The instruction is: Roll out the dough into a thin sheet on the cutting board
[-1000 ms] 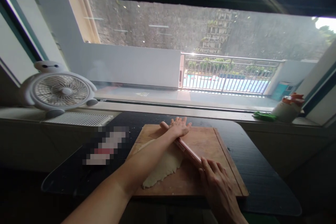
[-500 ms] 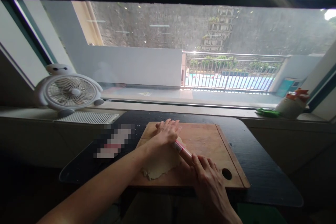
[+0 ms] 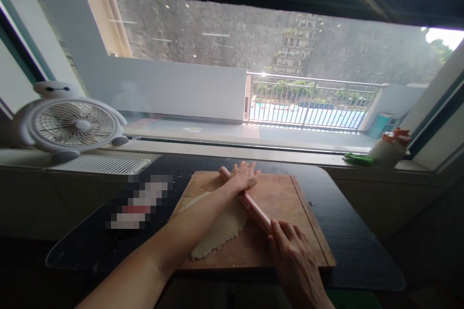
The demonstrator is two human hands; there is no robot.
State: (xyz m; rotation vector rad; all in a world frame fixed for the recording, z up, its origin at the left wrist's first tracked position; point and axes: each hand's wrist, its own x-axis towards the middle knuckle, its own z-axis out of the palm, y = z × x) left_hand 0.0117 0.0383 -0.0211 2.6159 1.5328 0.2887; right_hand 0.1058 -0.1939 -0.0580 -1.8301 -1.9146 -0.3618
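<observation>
A wooden rolling pin (image 3: 256, 211) lies slantwise over a flat, ragged-edged sheet of dough (image 3: 221, 236) on a wooden cutting board (image 3: 304, 246). My left hand (image 3: 245, 176) rests palm-down on the pin's far part, its fingers stretched out and spread past the pin. At the pin's near end, my right hand (image 3: 292, 246) is closed over it with curled fingers. My left forearm hides part of the dough.
The board sits on a dark table (image 3: 362, 256) by a window. A white fan (image 3: 81, 125) stands on the left sill. On the right sill are a light pot (image 3: 389, 152) and a green cloth-like item (image 3: 358, 159). A blurred-out patch (image 3: 141, 205) covers something on the table's left.
The rolling pin and my left hand have shifted right relative to the board, uncovering more dough. My left fingers are spread wider. The whole view has tilted and shifted slightly.
</observation>
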